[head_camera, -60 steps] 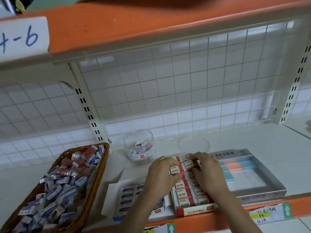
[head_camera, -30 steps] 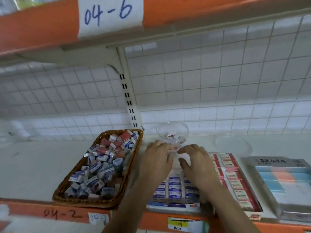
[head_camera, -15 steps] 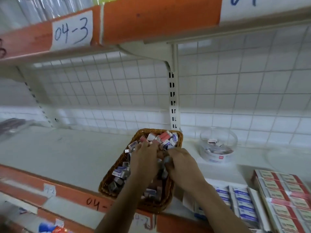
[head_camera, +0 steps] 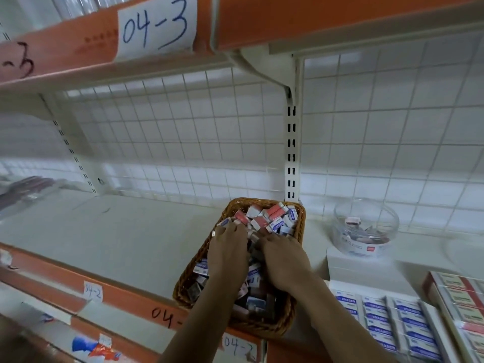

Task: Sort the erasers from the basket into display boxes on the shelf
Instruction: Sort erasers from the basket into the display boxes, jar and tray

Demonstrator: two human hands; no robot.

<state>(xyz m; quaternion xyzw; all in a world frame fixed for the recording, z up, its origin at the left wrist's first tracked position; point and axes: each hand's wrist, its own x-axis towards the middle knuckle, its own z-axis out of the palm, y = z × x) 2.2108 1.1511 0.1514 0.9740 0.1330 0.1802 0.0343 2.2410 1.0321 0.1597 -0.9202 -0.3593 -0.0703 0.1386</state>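
A brown wicker basket (head_camera: pixel 300 247) stands on the white shelf, heaped with small erasers (head_camera: pixel 272 218) in blue-and-white and red-and-white sleeves. Both my hands are inside it, palms down. My left hand (head_camera: pixel 230 250) lies over the pile with its fingers spread on the erasers and a ring showing. My right hand (head_camera: pixel 284 260) is beside it, its fingers bent down into the pile with the tips hidden. To the right sit a display box of blue erasers (head_camera: pixel 387 323) and, at the frame's edge, a display box of red erasers (head_camera: pixel 461 297).
A clear round tub (head_camera: pixel 366 229) holding a few erasers stands behind the boxes on a white block. A wire grid backs the shelf, with an upright post (head_camera: pixel 292 153) just behind the basket. The orange upper shelf edge (head_camera: pixel 314 19) hangs overhead. Bare shelf stretches left.
My hands left the red display box, crossed leftward over the blue box and went into the basket. My view swung left with them.
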